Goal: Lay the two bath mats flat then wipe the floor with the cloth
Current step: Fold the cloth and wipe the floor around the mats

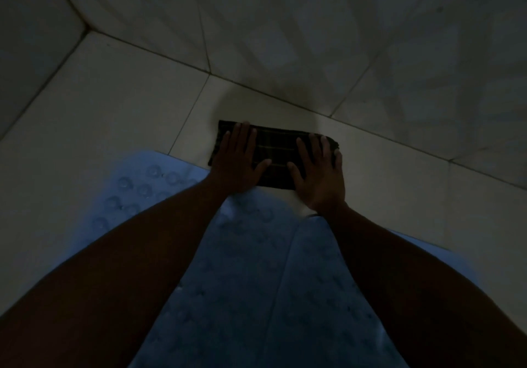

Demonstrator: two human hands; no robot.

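Folded cloth [281, 155] lies on the tiled floor [114, 105], long axis left-right. Left hand [238, 159] and right hand [320, 173] press it, fingers spread flat. Two blue bath mats [251, 282] adjoin below.

No text, label or number can be read anywhere here.

- There is one view only, from a wide-angle camera worn on the person's head, so no second view shares the scene.
- It faces forward and steeply down onto the tiled floor [119, 105].
- It sits close: both forearms enter from the bottom corners and fill much of the lower frame.
- The left hand [238, 162] and right hand [319, 173] lie near the frame's middle.
- The floor's far edge, where it meets the wall [313, 25], crosses the upper half.
- The scene is dim, and straight lines bend outward.
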